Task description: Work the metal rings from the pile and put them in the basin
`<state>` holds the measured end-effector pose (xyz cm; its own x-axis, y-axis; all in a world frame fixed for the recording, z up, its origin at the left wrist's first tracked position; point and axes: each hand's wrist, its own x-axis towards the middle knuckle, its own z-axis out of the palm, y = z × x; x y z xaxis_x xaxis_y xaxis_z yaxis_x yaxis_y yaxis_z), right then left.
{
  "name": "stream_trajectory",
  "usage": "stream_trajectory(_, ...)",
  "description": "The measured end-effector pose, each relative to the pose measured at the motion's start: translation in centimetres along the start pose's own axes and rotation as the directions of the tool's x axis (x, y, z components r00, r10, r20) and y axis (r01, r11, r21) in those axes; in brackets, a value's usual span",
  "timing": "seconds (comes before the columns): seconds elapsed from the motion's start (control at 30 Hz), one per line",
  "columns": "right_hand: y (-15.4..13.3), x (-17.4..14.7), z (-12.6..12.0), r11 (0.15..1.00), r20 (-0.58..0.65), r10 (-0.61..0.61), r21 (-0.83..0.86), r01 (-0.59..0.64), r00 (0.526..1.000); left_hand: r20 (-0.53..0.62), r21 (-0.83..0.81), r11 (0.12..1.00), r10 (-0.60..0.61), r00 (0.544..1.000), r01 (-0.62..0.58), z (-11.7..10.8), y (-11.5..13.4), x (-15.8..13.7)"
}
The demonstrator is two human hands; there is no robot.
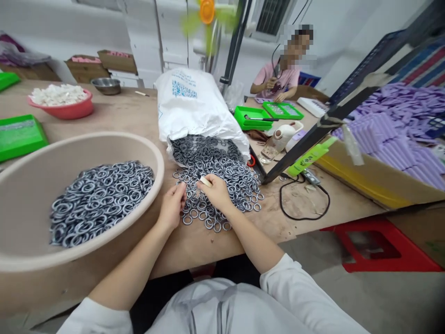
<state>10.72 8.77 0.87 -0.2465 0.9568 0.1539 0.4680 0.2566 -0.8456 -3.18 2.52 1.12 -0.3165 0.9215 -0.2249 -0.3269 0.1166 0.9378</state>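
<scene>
My right hand is closed around a short cream-coloured tool with a dark tip; its exact kind is unclear. Close by on the left, my left hand has its fingers pressed together, and whatever they pinch is hidden. Both hands are over the near edge of a loose pile of grey rings on the table. These rings spill from the mouth of a white sack lying on its side. More grey rings fill part of a large beige basin left of my left hand.
A dark metal post slants up from the table on the right, near a looped black cable and a green bottle. Farther back, a person sits behind green trays. A red stool stands below.
</scene>
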Motion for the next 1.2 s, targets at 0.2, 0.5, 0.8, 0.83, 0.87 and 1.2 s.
stream_trajectory(0.2, -0.6, -0.8, 1.1, 0.898, 0.025, -0.009, 0.440, -0.003, 1.000, 0.206, 0.121, 0.986, 0.091, 0.974, -0.118, 0.1, -1.1, -0.6)
stream_trajectory(0.5, -2.8, -0.4, -5.5, 0.883, -0.517, -0.084, 0.358, 0.304, 0.852, 0.138, 0.127, 0.991, 0.015, 0.990, -0.033, 0.3, -0.6, -0.8)
stream_trajectory(0.8, -7.0, 0.0, -15.1, 0.730, -0.971, -0.212, -0.084, 0.678, 0.108, 0.170, 0.049, 0.999, -0.019, 0.985, 0.011, 0.8, -0.6, -1.2)
stream_trajectory(0.83, -6.7, 0.1, -14.5, 0.735, -0.953, -0.226, -0.032, 0.678, 0.201, 0.167, 0.038, 0.999, -0.021, 0.986, 0.015, 0.7, -0.6, -1.2)
stream_trajectory(0.87, -6.2, 0.2, -13.5, 0.753, -0.911, -0.239, 0.045, 0.656, 0.337, 0.164, 0.028, 0.999, -0.024, 0.986, 0.020, 0.7, -0.6, -1.1)
stream_trajectory(1.2, -1.7, 0.0, -1.6, 0.948, 0.191, -0.292, 0.185, 0.258, 0.937, 0.169, -0.010, 1.000, -0.025, 0.985, 0.027, 0.3, -0.8, -0.5)
